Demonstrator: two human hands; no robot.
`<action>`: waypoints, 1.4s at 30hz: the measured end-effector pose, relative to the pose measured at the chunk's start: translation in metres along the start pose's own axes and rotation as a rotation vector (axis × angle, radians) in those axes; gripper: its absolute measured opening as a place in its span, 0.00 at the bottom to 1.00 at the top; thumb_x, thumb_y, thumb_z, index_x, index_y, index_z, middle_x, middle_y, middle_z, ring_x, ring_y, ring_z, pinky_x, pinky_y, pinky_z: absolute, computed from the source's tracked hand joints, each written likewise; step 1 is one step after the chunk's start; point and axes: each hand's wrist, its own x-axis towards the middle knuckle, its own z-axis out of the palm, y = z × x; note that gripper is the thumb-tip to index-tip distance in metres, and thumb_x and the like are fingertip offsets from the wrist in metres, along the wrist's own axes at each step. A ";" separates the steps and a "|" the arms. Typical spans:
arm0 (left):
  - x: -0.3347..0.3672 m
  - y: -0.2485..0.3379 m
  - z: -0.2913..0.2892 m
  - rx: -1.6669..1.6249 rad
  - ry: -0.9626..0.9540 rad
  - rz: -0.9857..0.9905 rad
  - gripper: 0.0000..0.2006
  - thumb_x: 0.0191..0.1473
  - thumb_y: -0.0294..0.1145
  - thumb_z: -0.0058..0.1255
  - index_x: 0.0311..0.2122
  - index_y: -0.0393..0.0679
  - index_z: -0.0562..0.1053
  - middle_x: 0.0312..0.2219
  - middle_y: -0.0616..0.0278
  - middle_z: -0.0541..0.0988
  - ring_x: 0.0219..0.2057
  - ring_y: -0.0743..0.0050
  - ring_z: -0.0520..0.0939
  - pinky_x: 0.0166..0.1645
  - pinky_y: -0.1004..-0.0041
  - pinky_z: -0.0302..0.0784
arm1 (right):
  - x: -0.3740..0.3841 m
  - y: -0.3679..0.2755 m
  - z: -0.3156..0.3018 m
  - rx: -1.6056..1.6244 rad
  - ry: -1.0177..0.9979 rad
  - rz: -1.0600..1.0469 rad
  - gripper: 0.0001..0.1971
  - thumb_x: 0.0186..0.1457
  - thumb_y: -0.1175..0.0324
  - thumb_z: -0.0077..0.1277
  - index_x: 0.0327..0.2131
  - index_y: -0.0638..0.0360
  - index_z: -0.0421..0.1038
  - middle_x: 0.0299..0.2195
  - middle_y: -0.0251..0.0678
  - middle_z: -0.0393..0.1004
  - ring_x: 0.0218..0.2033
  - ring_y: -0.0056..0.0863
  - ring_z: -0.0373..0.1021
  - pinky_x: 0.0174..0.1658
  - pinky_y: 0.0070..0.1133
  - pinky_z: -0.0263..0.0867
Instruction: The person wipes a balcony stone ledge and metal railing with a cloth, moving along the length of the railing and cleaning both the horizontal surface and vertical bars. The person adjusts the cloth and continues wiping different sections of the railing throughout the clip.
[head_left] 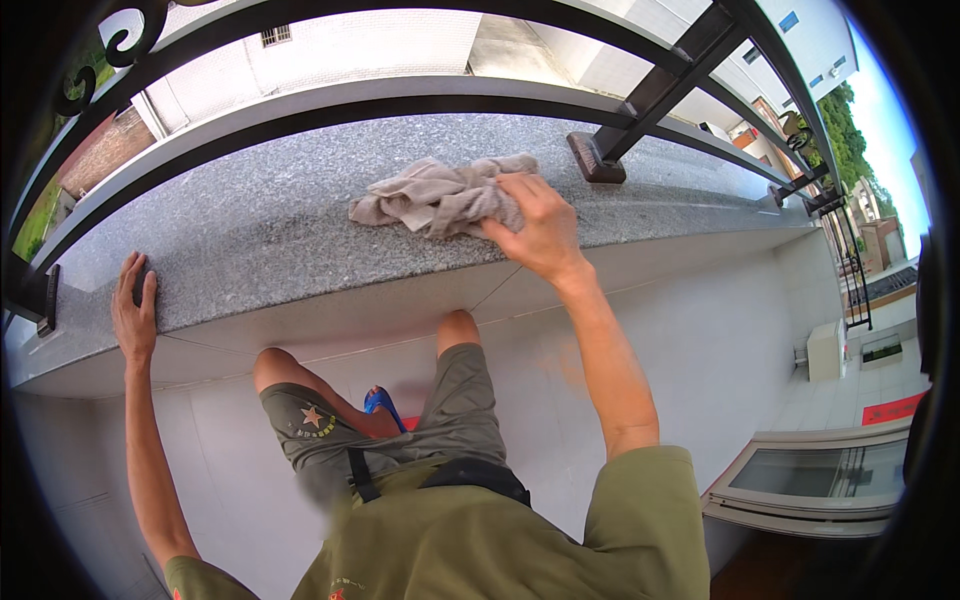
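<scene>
Crumpled cloth on a speckled grey ledge. From left to right: left hand, laid flat at the ledge's front edge, thumb and fingers apart; the cloth, bunched near mid-ledge; right hand, thumb and fingers clamped on the cloth's right end; dark post foot of the railing, near that hand.
</scene>
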 end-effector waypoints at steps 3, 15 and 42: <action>-0.007 0.014 0.001 0.033 0.018 -0.041 0.21 0.71 0.44 0.52 0.64 0.50 0.77 0.68 0.64 0.74 0.69 0.56 0.73 0.73 0.59 0.64 | -0.052 0.067 -0.069 -0.328 0.052 0.248 0.17 0.51 0.66 0.65 0.43 0.63 0.78 0.42 0.45 0.81 0.45 0.48 0.77 0.49 0.37 0.74; 0.004 0.019 0.000 0.019 0.025 -0.007 0.20 0.70 0.43 0.53 0.62 0.49 0.78 0.66 0.63 0.76 0.68 0.57 0.74 0.72 0.60 0.65 | 0.055 -0.172 0.125 0.292 -0.032 -0.244 0.21 0.44 0.56 0.70 0.34 0.58 0.72 0.36 0.39 0.72 0.36 0.37 0.75 0.33 0.34 0.71; -0.007 0.026 -0.007 0.051 0.061 -0.049 0.19 0.67 0.43 0.55 0.59 0.51 0.80 0.64 0.64 0.78 0.65 0.54 0.77 0.70 0.60 0.69 | 0.193 -0.204 0.300 0.290 -0.051 0.057 0.16 0.53 0.53 0.61 0.36 0.54 0.84 0.34 0.40 0.85 0.40 0.42 0.82 0.47 0.37 0.77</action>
